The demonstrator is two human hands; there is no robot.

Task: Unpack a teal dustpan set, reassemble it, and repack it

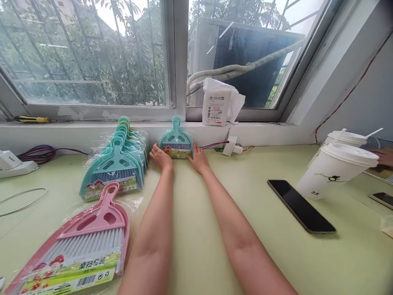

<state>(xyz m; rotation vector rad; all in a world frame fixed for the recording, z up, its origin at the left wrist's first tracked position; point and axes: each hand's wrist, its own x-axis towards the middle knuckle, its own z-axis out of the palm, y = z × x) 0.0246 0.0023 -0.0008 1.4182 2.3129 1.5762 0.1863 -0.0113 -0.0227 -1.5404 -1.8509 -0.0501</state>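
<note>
A small teal dustpan-and-brush set (176,141) stands propped against the wall under the window sill. My left hand (161,157) grips its left edge and my right hand (198,159) grips its right edge, both arms stretched out across the pale green table (196,213). Left of it, a row of several wrapped teal dustpan sets (118,164) leans in a stack. A wrapped pink dustpan set (82,241) lies flat at the near left.
A black phone (301,206) lies at the right, beside two lidded white cups (336,168). A white packet (219,102) sits on the sill, a white plug with wires (230,145) below it. Cables and a white device (12,164) are at far left. Another person's hand (383,157) shows at the right edge.
</note>
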